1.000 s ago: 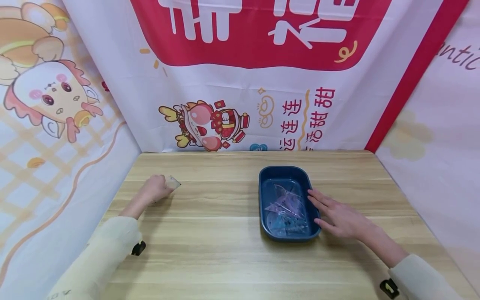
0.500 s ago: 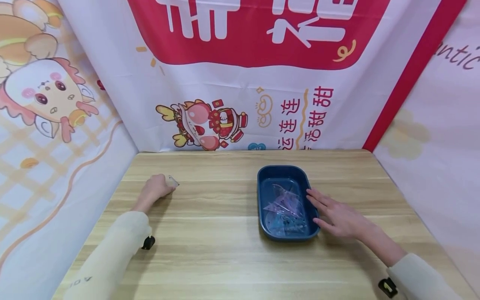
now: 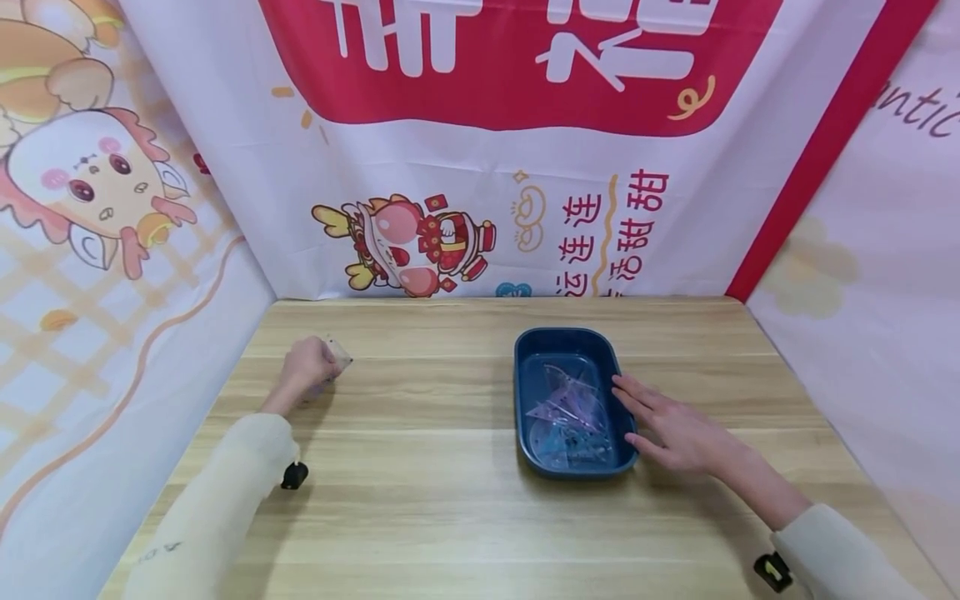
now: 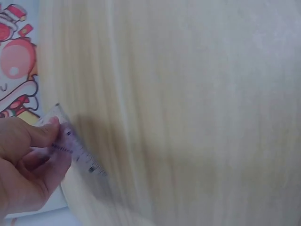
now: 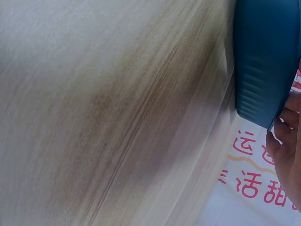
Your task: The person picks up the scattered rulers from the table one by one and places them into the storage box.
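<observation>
My left hand, low over the left side of the table, pinches a clear ruler between thumb and fingers. In the left wrist view the ruler has a faint purple tint and dark scale marks; my fingers hide part of it. On the right, a dark blue plastic box holds clear purple set squares and a bluish clear piece whose shape is hard to make out. My right hand rests its extended fingertips against the box's right rim. The right wrist view shows the box's outer side.
The wooden table runs back to a printed cloth hung upright behind it. Printed cloths also stand along the left and right sides. A black device hangs below each sleeve.
My left hand has shifted slightly left and back with the ruler, which now shows a little more. The right hand stays at the box rim, and the box has not moved.
</observation>
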The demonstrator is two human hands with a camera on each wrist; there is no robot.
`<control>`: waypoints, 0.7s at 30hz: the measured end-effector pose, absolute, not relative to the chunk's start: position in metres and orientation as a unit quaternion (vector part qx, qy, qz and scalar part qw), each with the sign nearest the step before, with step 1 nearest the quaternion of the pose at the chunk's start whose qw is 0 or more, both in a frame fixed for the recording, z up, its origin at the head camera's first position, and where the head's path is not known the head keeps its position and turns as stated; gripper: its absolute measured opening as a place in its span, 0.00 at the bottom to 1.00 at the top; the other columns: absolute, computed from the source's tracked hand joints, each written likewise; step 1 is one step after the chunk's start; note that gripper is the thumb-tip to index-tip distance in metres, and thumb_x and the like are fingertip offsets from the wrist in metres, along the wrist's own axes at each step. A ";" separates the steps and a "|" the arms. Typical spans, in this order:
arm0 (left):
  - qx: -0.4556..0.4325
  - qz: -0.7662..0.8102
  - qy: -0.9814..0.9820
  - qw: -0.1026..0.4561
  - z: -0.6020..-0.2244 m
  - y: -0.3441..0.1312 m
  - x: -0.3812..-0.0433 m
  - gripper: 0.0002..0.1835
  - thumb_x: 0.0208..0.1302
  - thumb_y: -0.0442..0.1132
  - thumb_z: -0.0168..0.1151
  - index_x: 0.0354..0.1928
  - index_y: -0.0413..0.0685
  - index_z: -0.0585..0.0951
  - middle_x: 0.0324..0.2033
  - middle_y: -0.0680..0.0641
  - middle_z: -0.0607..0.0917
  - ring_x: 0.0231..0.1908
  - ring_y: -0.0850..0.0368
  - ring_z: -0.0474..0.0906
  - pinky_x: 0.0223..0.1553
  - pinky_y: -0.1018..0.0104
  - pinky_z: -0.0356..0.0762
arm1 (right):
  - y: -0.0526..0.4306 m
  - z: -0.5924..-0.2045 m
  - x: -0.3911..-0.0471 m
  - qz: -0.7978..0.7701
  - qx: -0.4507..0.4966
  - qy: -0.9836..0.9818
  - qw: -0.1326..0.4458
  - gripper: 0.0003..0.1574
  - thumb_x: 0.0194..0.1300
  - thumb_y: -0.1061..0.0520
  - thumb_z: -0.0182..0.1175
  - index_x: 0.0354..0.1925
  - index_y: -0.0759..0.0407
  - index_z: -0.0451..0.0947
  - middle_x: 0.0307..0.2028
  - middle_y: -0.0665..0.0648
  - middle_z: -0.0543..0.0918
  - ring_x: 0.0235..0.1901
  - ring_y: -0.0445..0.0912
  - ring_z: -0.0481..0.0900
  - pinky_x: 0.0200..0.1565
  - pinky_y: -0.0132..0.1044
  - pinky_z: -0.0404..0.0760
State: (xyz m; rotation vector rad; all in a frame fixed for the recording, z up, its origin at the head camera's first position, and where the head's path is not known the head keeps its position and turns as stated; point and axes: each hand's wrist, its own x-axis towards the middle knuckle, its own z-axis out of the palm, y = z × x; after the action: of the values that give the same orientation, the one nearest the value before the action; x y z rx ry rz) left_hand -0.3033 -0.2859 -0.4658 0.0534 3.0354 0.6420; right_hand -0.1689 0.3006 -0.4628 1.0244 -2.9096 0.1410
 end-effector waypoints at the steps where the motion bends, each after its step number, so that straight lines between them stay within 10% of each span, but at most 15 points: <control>1: 0.022 0.211 0.977 0.016 -0.463 -0.286 -0.303 0.06 0.49 0.34 0.66 0.25 0.36 0.83 0.22 0.42 0.84 0.26 0.47 0.79 0.35 0.51 0.77 | 0.301 -0.463 -0.169 0.046 0.330 -0.942 0.027 0.43 0.65 0.40 0.52 0.70 0.57 0.55 0.73 0.54 0.49 0.69 0.52 0.56 0.60 0.50 0.69; 21: 0.085 0.309 0.945 0.061 -0.426 -0.257 -0.289 0.07 0.57 0.31 0.61 0.33 0.33 0.83 0.24 0.42 0.86 0.24 0.55 0.83 0.27 0.68 0.80 | 0.301 -0.462 -0.167 0.048 0.327 -0.944 0.016 0.42 0.65 0.38 0.51 0.70 0.56 0.55 0.73 0.55 0.49 0.69 0.53 0.55 0.60 0.52 0.69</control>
State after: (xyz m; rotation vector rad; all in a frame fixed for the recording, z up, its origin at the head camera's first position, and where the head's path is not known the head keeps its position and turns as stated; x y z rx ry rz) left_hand -0.2886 -0.2570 -0.4265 0.2561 2.8607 0.9347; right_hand -0.1675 0.3007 -0.4616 1.0158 -2.9359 0.1502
